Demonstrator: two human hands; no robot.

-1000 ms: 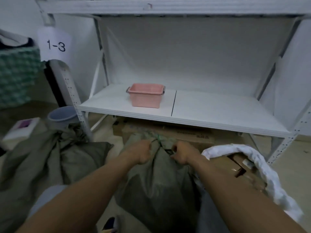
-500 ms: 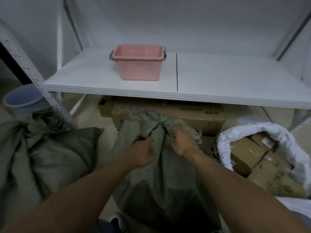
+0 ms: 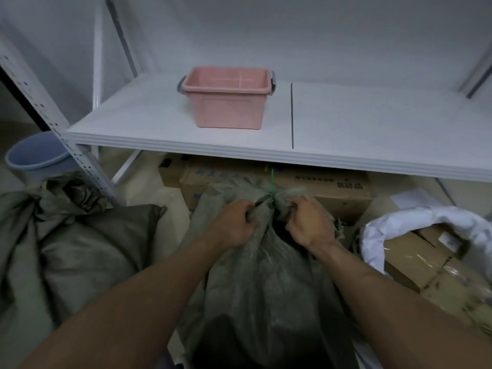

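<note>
Left grip (image 3: 234,222): fisted on woven sack (image 3: 266,288) neck, left of green tie (image 3: 272,191).
Right grip (image 3: 310,222): fisted on neck, right of tie.
Done: neck seized.
Remaining: tie fastened, sack unopened.

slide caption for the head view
Left hand and right hand grip a tied grey-green sack in front of a white shelf holding a pink bin.

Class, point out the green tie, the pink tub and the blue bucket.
green tie (image 3: 272,192), head view, on its knot.
pink tub (image 3: 227,110), head view, on its front wall.
blue bucket (image 3: 37,148), head view, on its inner wall.
</note>
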